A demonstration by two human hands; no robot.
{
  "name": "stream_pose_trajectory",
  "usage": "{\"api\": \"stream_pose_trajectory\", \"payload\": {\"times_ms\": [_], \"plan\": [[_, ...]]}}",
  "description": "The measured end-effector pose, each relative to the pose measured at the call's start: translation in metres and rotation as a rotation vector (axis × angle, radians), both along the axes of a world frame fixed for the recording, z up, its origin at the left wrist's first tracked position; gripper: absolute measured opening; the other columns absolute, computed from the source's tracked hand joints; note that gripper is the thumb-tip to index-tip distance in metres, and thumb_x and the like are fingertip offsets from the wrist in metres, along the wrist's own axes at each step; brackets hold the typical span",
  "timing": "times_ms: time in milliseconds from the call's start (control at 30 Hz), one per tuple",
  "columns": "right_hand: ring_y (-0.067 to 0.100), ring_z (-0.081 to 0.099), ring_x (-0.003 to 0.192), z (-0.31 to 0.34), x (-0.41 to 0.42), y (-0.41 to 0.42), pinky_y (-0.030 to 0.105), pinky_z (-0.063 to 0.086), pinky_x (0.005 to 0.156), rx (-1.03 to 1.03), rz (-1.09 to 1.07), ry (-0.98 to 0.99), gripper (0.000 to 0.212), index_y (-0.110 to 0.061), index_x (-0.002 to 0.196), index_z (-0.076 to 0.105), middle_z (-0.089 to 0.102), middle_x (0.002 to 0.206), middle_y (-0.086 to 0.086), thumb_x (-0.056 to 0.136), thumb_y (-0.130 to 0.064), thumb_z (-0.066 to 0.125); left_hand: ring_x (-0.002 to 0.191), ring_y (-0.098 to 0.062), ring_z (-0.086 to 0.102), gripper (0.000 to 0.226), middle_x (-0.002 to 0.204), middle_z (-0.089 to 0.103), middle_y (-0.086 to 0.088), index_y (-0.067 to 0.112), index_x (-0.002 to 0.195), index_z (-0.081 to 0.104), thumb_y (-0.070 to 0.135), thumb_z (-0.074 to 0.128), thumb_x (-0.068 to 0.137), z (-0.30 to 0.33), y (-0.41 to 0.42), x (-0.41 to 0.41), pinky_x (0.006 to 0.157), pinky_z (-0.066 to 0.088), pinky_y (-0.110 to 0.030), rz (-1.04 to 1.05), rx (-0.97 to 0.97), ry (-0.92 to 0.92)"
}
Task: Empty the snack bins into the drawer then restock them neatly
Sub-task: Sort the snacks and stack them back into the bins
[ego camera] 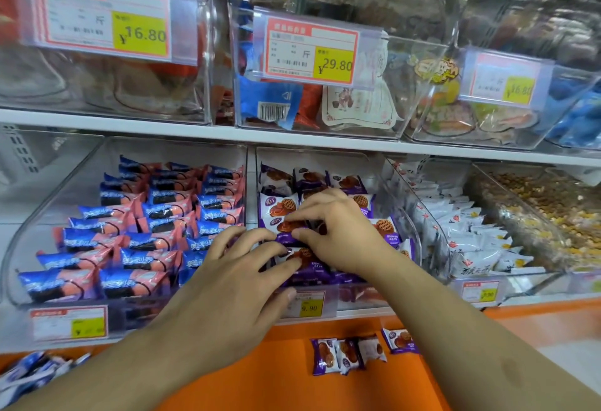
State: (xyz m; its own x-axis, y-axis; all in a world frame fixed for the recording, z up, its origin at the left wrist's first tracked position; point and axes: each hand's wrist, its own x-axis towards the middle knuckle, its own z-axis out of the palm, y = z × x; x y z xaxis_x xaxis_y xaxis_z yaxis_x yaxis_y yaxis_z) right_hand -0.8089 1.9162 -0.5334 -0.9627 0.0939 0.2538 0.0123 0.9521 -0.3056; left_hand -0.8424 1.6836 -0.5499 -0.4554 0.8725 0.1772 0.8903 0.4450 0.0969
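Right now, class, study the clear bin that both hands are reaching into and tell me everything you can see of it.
The clear bin looks like transparent plastic, with a curved sloping front and an open top. It sits on the lower shelf, between a bin of blue-and-pink packets and a bin of white packets. It holds purple snack packets printed with waffle cookies, laid in rows. A price label reading 9.90 is fixed to its front. The left hand rests on the front packets; the right hand pinches one.
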Motion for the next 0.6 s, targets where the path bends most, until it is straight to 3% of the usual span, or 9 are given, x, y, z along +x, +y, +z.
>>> {"api": "stream_pose_trajectory", "payload": {"times_ms": [100, 200, 267, 333, 400, 500, 600], "plan": [[0.016, 0.048, 0.133, 0.008, 0.009, 0.011, 0.038, 0.038, 0.115, -0.015, -0.100, 0.054, 0.037, -0.031, 0.139, 0.064, 0.066, 0.136, -0.008, 0.103, -0.032, 0.059, 0.138, -0.007, 0.041, 0.050, 0.136, 0.056, 0.020, 0.040, 0.143, 0.056, 0.058, 0.027, 0.107, 0.006, 0.002, 0.001, 0.121, 0.014, -0.039, 0.008, 0.022, -0.013], [0.024, 0.051, 0.133, 0.014, 0.025, 0.030, 0.044, 0.041, 0.113, 0.199, -0.247, 0.056, 0.045, -0.025, 0.145, 0.055, 0.062, 0.141, 0.000, 0.104, -0.039, 0.045, 0.134, -0.003, 0.044, 0.052, 0.138, 0.054, 0.022, 0.039, 0.146, 0.053, 0.056, 0.021, 0.108, 0.014, 0.010, -0.002, 0.122, 0.014, -0.039, 0.065, 0.075, 0.022], [0.025, 0.040, 0.144, 0.008, 0.035, 0.037, 0.044, 0.031, 0.121, 0.352, -0.320, -0.078, 0.059, -0.026, 0.155, 0.042, 0.051, 0.154, 0.000, 0.104, -0.052, 0.025, 0.136, -0.005, 0.045, 0.056, 0.143, 0.054, 0.018, 0.035, 0.148, 0.052, 0.054, 0.018, 0.107, 0.025, 0.021, -0.005, 0.122, 0.013, -0.039, 0.125, 0.088, 0.052], [0.023, 0.021, 0.157, -0.003, 0.038, 0.038, 0.044, 0.012, 0.130, 0.375, -0.340, -0.241, 0.072, -0.026, 0.164, 0.024, 0.031, 0.169, 0.003, 0.103, -0.060, 0.006, 0.145, -0.008, 0.037, 0.064, 0.155, 0.045, 0.014, 0.032, 0.155, 0.042, 0.056, 0.011, 0.104, 0.037, 0.038, -0.010, 0.125, 0.009, -0.039, 0.168, 0.041, 0.059], [0.021, 0.010, 0.161, -0.012, 0.032, 0.037, 0.044, -0.001, 0.131, 0.335, -0.305, -0.300, 0.074, -0.024, 0.167, 0.013, 0.018, 0.174, 0.005, 0.105, -0.061, 0.001, 0.150, -0.010, 0.030, 0.065, 0.161, 0.036, 0.010, 0.029, 0.159, 0.032, 0.054, 0.008, 0.105, 0.042, 0.057, -0.017, 0.127, 0.007, -0.042, 0.178, -0.033, 0.085], [0.024, 0.007, 0.161, -0.020, 0.022, 0.038, 0.044, 0.001, 0.131, 0.233, -0.259, -0.286, 0.078, -0.020, 0.167, 0.011, 0.014, 0.174, 0.008, 0.104, -0.064, 0.004, 0.149, -0.015, 0.032, 0.063, 0.161, 0.038, 0.004, 0.024, 0.157, 0.033, 0.056, 0.014, 0.106, 0.042, 0.079, -0.024, 0.126, 0.011, -0.044, 0.187, -0.115, 0.116], [0.025, 0.015, 0.158, -0.027, 0.023, 0.044, 0.045, 0.012, 0.130, 0.108, -0.266, -0.165, 0.081, -0.020, 0.164, 0.026, 0.026, 0.170, 0.007, 0.101, -0.067, 0.007, 0.152, -0.017, 0.028, 0.064, 0.163, 0.036, 0.001, 0.022, 0.157, 0.033, 0.058, 0.017, 0.106, 0.040, 0.095, -0.027, 0.127, 0.016, -0.044, 0.195, -0.170, 0.116]]}}
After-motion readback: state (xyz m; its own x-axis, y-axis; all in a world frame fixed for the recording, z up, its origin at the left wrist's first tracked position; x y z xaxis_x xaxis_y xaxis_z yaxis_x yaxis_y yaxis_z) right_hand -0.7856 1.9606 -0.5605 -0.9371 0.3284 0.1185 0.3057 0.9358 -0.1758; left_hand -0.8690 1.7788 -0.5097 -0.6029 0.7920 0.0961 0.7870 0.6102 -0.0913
